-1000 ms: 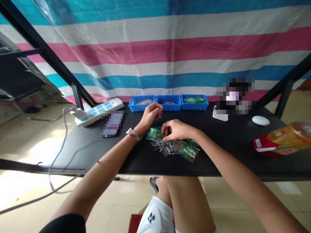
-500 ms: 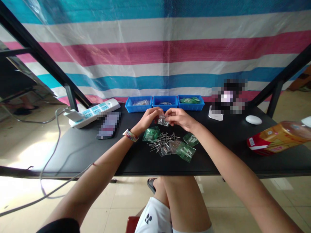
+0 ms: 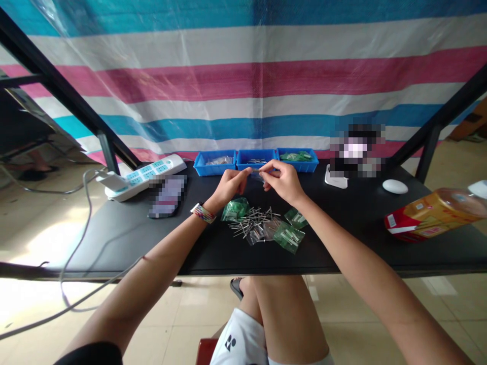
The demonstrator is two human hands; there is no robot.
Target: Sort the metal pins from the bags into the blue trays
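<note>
A small clear plastic bag (image 3: pixel 256 177) is stretched between my hands just in front of the blue bins; it is seen nearly edge-on, so its contents are hard to make out. My left hand (image 3: pixel 232 183) pinches its left end between thumb and forefinger. At the right end, my right hand (image 3: pixel 280 178) is closed on it in a similar pinch. Below my hands lies a loose pile of thin metal rivets or pins (image 3: pixel 255 221). Around that pile are a green bag (image 3: pixel 235 209), another green bag (image 3: pixel 289 237), a third green bag (image 3: pixel 296 218) and clear bags (image 3: pixel 262 232).
At the back stand a left blue bin (image 3: pixel 215 170) with clear bags, a middle bin (image 3: pixel 255 166) with metal pins and a right bin (image 3: pixel 299 166) with green bags. A power strip (image 3: pixel 152 172), phone (image 3: pixel 168 196), white mouse (image 3: pixel 394 186) and drink bottle (image 3: pixel 429 215) flank them.
Both hands have lifted slightly toward the bins. The clear bag, which showed its shiny metal contents before, is now turned edge-on and pinched along its upper edge.
</note>
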